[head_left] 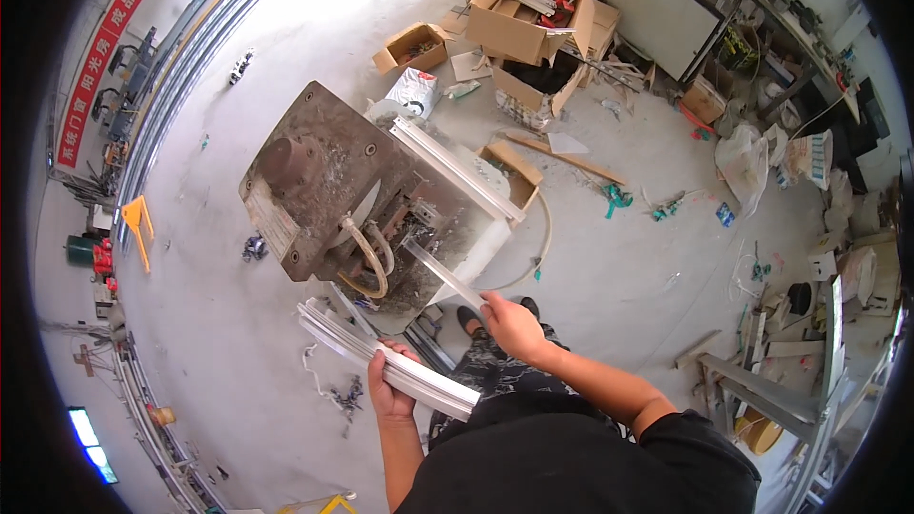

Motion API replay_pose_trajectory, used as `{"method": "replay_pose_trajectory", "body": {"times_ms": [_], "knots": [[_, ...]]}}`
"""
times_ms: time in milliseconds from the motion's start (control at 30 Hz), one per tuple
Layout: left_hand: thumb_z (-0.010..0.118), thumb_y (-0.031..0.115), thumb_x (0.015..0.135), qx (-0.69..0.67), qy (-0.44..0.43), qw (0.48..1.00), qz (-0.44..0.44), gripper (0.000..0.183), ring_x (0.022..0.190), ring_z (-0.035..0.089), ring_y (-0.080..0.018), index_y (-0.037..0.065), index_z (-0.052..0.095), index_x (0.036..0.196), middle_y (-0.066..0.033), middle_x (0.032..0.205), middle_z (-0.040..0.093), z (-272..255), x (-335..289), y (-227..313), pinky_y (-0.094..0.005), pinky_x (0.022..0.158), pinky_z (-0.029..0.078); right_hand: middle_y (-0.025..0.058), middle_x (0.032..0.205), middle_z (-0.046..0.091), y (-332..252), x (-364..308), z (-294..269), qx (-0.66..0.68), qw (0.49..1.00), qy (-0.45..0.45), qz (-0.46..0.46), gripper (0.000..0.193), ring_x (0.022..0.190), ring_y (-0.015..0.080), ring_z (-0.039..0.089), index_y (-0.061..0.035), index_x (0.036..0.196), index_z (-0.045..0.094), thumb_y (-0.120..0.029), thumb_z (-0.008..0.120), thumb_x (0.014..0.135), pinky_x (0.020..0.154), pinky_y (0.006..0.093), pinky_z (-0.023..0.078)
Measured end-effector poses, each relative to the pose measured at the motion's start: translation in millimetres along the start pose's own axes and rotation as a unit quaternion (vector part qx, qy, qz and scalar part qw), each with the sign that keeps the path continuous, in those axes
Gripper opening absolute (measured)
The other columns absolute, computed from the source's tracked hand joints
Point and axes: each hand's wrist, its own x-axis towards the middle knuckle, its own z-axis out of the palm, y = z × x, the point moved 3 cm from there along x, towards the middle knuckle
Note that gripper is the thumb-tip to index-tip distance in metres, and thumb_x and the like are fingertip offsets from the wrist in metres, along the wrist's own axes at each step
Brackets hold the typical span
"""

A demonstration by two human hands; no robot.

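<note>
My left hand (392, 383) is closed around a bundle of white window-frame profiles (381, 357), held at a slant in front of my body. In my right hand (514, 326) is the near end of a thin, pale flat strip (446, 276). Its far end reaches into the working gap of a dusty brown metal machine (314, 176), beside two curved hoses (367, 252). Exactly where that tip touches is too small to tell. Another white profile (457, 169) lies across the machine's right side.
Cardboard boxes (519, 24) with scraps stand beyond the machine. A yellow stand (137, 228) is on the floor (205, 324) at left, near long metal profiles (171, 67). At right are plastic bags (747, 167) and a metal frame (762, 390). Offcuts and green scraps (617, 198) litter the floor.
</note>
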Motion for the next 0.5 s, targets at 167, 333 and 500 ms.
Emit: {"method": "replay_pose_trajectory", "body": {"times_ms": [167,333,500], "knots": [[0.062,0.009,0.081,0.074,0.006,0.997,0.028,0.025,0.089,0.055,-0.0172,0.007,0.052,0.104,-0.0038,0.094,0.054,7,-8,6,-0.0358,0.081,0.049,0.0186,0.068,0.059,-4,-5,-2,-0.078,0.996,-0.005,0.039,0.019,0.067,0.0393,0.058,-0.0051,0.098,0.049,-0.022,0.043,0.092,0.062,0.0482,0.043],[0.061,0.009,0.081,0.071,0.028,0.996,0.043,0.024,0.089,0.055,-0.0178,0.007,0.053,0.103,-0.0038,0.094,0.055,-1,-9,16,-0.0362,0.082,0.050,0.0179,0.067,0.058,-4,-1,-8,-0.021,0.998,-0.046,0.049,0.017,0.068,0.0395,0.057,-0.0047,0.094,0.048,-0.021,0.044,0.092,0.062,0.0489,0.043],[0.061,0.008,0.080,0.035,0.041,0.998,0.035,0.023,0.090,0.055,-0.0178,0.007,0.053,0.101,-0.0037,0.095,0.055,-19,1,31,-0.0357,0.083,0.049,0.0221,0.070,0.058,41,-41,-5,-0.040,0.999,0.013,0.025,0.014,0.069,0.0435,0.056,-0.0064,0.095,0.048,-0.019,0.049,0.089,0.062,0.0516,0.043]]}}
